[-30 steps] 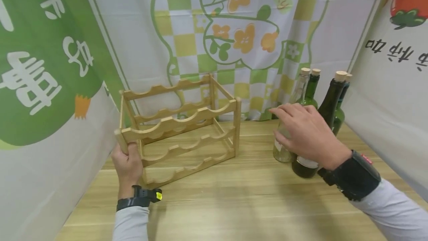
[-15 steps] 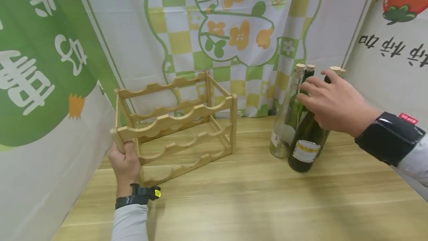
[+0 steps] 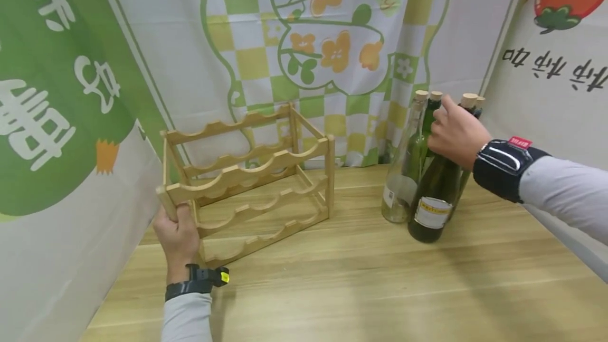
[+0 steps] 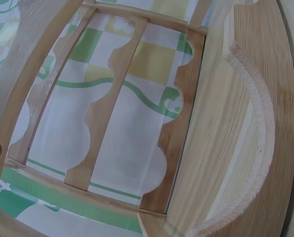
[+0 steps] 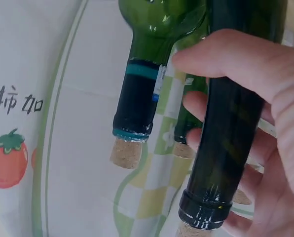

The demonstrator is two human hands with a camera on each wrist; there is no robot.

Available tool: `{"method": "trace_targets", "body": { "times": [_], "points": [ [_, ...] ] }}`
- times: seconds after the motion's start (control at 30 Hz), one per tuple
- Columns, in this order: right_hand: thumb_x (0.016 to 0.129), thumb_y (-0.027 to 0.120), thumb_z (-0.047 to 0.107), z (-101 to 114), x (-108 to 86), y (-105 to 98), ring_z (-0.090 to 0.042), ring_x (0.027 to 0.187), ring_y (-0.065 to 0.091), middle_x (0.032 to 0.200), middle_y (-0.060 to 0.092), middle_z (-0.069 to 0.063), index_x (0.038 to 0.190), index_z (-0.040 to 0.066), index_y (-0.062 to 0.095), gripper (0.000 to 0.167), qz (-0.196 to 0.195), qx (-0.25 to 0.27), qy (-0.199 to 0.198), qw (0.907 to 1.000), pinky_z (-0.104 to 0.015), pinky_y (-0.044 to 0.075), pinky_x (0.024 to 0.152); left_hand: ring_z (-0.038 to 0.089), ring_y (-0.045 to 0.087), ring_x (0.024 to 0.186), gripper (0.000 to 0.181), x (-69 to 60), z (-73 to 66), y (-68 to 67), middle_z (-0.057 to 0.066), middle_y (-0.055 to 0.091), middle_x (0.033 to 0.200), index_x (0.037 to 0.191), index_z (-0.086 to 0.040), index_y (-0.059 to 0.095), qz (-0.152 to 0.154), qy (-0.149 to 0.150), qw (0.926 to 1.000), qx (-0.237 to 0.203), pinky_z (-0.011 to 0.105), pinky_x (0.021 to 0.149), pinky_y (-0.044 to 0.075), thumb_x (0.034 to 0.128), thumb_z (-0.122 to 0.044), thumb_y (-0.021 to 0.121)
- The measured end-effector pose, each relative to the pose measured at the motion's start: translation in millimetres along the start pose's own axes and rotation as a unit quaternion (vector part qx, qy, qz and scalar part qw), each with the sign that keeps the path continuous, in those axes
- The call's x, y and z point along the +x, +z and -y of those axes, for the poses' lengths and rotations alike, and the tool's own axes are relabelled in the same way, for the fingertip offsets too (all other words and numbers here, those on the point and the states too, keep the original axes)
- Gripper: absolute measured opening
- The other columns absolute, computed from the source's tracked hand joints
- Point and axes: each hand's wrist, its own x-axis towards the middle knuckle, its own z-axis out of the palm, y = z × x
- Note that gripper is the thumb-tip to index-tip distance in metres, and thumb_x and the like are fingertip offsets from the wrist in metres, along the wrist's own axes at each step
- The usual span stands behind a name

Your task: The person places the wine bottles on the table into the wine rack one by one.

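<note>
My left hand (image 3: 178, 234) grips the front left post of a wooden wine rack (image 3: 233, 175), which has scalloped rails. Rails fill the left wrist view, where that hand is out of sight. At the right, my right hand (image 3: 458, 133) curls around the neck of a dark wine bottle (image 3: 429, 214) with a white and yellow label. The right wrist view shows the thumb across that neck and the fingers behind it. Close beside stand a clear glass bottle (image 3: 398, 194), a green bottle (image 3: 418, 148) and another green bottle (image 5: 142, 94), partly hidden. All are corked and upright.
Rack and bottles stand on a wood-grain table (image 3: 323, 289). A checked, flower-printed curtain (image 3: 252, 62) hangs close behind them. Printed cloths also hang at the left (image 3: 57, 120) and right (image 3: 556, 41).
My right hand has moved from in front of the bottles, up and rightward, then onto the dark bottle's neck, its fingers closing around it. The left hand keeps its grip on the rack.
</note>
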Motion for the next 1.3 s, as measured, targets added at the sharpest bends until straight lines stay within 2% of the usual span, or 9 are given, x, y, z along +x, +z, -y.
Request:
{"method": "trace_targets", "body": {
  "times": [0.07, 0.2, 0.33, 0.47, 0.6, 0.83, 0.9, 1.1, 1.3],
  "points": [
    [0.075, 0.09, 0.016, -1.2, 5.0, 2.1, -0.027, 0.077, 0.063, 0.075, 0.072, -0.004, 0.07, 0.015, 0.066, 0.024, 0.02, -0.005, -0.007, 0.9998, -0.053, 0.048, 0.097, 0.0, 0.03, 0.057, 0.027, -0.9, 0.2, -1.1, -0.015, 0.036, 0.064, 0.075, -0.003, 0.051, -0.003, -0.001, 1.0, 0.001, 0.022, 0.056, 0.025, 0.1005, -0.014, 0.055],
    [0.078, 0.086, 0.013, -3.9, 10.6, 9.3, -0.021, 0.063, 0.057, 0.065, 0.066, -0.001, 0.065, 0.014, 0.061, 0.029, 0.036, 0.007, -0.016, 0.9992, -0.046, 0.05, 0.079, 0.0, 0.03, 0.057, 0.028, -1.8, -0.4, -1.2, -0.015, 0.036, 0.065, 0.076, -0.001, 0.052, -0.005, -0.001, 1.0, -0.007, 0.022, 0.056, 0.025, 0.1011, -0.014, 0.055],
    [0.077, 0.085, 0.008, -6.3, 8.6, 21.2, -0.015, 0.057, 0.05, 0.06, 0.061, 0.001, 0.059, 0.015, 0.054, 0.036, 0.019, 0.018, -0.033, 0.9991, -0.037, 0.048, 0.062, 0.001, 0.032, 0.058, 0.027, -2.1, -2.7, 1.4, -0.015, 0.038, 0.065, 0.074, -0.009, 0.053, -0.004, -0.006, 0.9998, -0.019, 0.022, 0.057, 0.027, 0.1001, -0.013, 0.055],
    [0.073, 0.083, 0.001, -9.0, 5.9, 29.9, -0.011, 0.054, 0.049, 0.055, 0.06, 0.002, 0.054, 0.016, 0.047, 0.043, -0.008, 0.024, -0.055, 0.9982, -0.032, 0.048, 0.054, 0.001, 0.032, 0.058, 0.026, -2.9, -4.2, 3.5, -0.015, 0.037, 0.066, 0.073, -0.013, 0.052, 0.005, -0.01, 0.9998, -0.019, 0.024, 0.057, 0.026, 0.0991, -0.013, 0.055],
    [0.07, 0.08, -0.002, -11.1, 4.3, 33.1, -0.011, 0.052, 0.049, 0.053, 0.059, 0.001, 0.053, 0.016, 0.044, 0.044, -0.028, 0.033, -0.065, 0.997, -0.033, 0.047, 0.053, 0.001, 0.031, 0.057, 0.024, -4.2, -2.5, 3.6, -0.014, 0.036, 0.066, 0.076, -0.016, 0.053, 0.013, -0.009, 0.9998, -0.013, 0.025, 0.056, 0.026, 0.0998, -0.015, 0.054],
    [0.065, 0.081, -0.005, -16.2, 0.0, 35.8, -0.017, 0.051, 0.054, 0.054, 0.058, -0.001, 0.055, 0.017, 0.045, 0.043, -0.055, 0.074, -0.074, 0.9929, -0.036, 0.049, 0.053, 0.001, 0.033, 0.061, 0.027, -4.6, 0.3, -2.8, -0.013, 0.039, 0.07, 0.086, 0.01, 0.057, 0.001, 0.005, 1.0, -0.007, 0.023, 0.059, 0.028, 0.0998, -0.013, 0.053],
    [0.063, 0.081, -0.005, -19.1, -5.3, 38.0, -0.019, 0.051, 0.054, 0.055, 0.058, -0.002, 0.056, 0.017, 0.046, 0.042, -0.055, 0.087, -0.074, 0.9919, -0.038, 0.05, 0.053, 0.001, 0.031, 0.059, 0.024, -4.8, -0.1, -2.3, -0.013, 0.038, 0.068, 0.084, 0.008, 0.057, -0.003, 0.005, 1.0, -0.007, 0.022, 0.057, 0.026, 0.099, -0.011, 0.053],
    [0.063, 0.075, -0.011, -23.0, -27.2, 42.9, -0.019, 0.051, 0.05, 0.056, 0.054, -0.001, 0.059, 0.016, 0.043, 0.042, -0.028, 0.135, -0.057, 0.9887, -0.04, 0.05, 0.052, -0.002, 0.031, 0.057, 0.023, -4.5, -0.6, -3.6, -0.016, 0.038, 0.066, 0.083, 0.005, 0.056, -0.005, 0.004, 1.0, 0.0, 0.021, 0.055, 0.025, 0.098, -0.012, 0.054],
    [0.069, 0.081, -0.006, -21.3, -49.1, 43.0, -0.016, 0.052, 0.043, 0.054, 0.044, 0.002, 0.058, 0.016, 0.039, 0.048, 0.021, 0.153, -0.023, 0.9877, -0.037, 0.047, 0.05, -0.001, 0.034, 0.059, 0.022, -4.7, -2.2, -4.2, -0.017, 0.041, 0.067, 0.083, 0.0, 0.057, 0.003, 0.001, 1.0, 0.005, 0.022, 0.056, 0.028, 0.0985, -0.015, 0.054]
  ]
}}
